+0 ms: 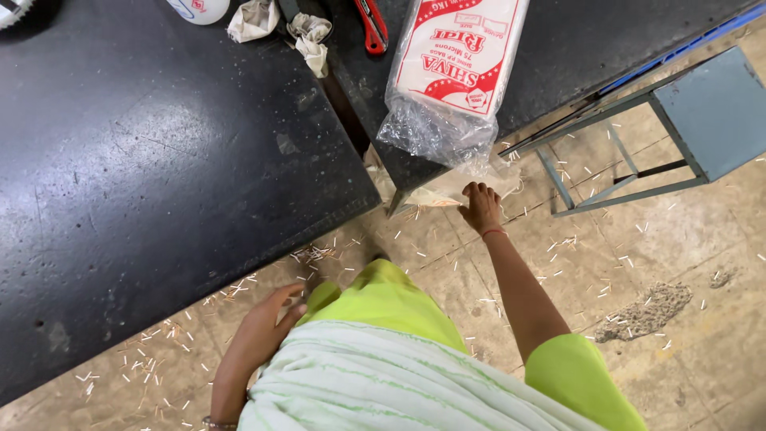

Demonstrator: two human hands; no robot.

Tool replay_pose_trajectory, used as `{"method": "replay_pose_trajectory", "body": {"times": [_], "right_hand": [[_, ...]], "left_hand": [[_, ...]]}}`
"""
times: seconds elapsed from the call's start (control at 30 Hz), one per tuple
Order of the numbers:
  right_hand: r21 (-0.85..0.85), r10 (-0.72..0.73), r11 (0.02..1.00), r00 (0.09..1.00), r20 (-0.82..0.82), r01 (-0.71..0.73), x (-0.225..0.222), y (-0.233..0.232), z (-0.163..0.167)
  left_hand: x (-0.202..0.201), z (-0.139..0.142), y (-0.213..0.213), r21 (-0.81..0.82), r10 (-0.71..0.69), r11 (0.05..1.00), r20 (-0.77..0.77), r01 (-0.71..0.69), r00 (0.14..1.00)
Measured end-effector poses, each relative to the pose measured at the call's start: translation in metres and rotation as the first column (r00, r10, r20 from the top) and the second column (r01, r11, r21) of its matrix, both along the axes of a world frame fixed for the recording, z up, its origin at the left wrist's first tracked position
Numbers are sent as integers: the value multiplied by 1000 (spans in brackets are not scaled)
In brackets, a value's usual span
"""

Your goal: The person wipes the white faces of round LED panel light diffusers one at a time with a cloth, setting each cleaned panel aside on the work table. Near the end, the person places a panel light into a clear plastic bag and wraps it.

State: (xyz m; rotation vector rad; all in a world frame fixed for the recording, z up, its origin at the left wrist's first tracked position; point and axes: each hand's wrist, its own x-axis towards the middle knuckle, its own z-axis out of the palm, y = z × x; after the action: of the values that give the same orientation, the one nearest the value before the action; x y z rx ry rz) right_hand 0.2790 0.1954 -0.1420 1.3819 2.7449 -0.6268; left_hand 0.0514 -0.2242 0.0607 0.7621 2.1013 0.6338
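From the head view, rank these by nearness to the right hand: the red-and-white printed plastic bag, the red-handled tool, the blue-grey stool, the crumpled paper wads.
From the right hand:
1. Red-and-white printed plastic bag, on the table just above the hand, its clear end by the fingers.
2. Blue-grey stool, on the floor to the right.
3. Red-handled tool and crumpled paper wads, at the table's far edge; too close to call.

Right arm extending far from the body, nearly straight, bare from a short green sleeve, a thin red band circling the wrist. Right hand (481,207) reaching palm down, fingers curling loosely. Left arm hanging near the body, elbow bending; left hand (270,321) resting open, fingers lying together.
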Motion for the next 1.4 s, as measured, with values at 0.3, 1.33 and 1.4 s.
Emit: {"method": "replay_pose_trajectory", "body": {"times": [0.3, 1.33, 1.4], "right_hand": [[153, 99, 978, 958, 268, -144, -51, -12, 22], [105, -48, 994, 752, 658, -28, 153, -70, 146], [171, -29, 979, 747, 665, -115, 156, -102, 135]], "left_hand": [[-9, -20, -4, 76, -122, 988, -146, 134, 982], [-42, -65, -185, 134, -8, 991, -48, 14, 999], [-43, -74, -211, 108, -4, 994, -31, 8, 1000]]}}
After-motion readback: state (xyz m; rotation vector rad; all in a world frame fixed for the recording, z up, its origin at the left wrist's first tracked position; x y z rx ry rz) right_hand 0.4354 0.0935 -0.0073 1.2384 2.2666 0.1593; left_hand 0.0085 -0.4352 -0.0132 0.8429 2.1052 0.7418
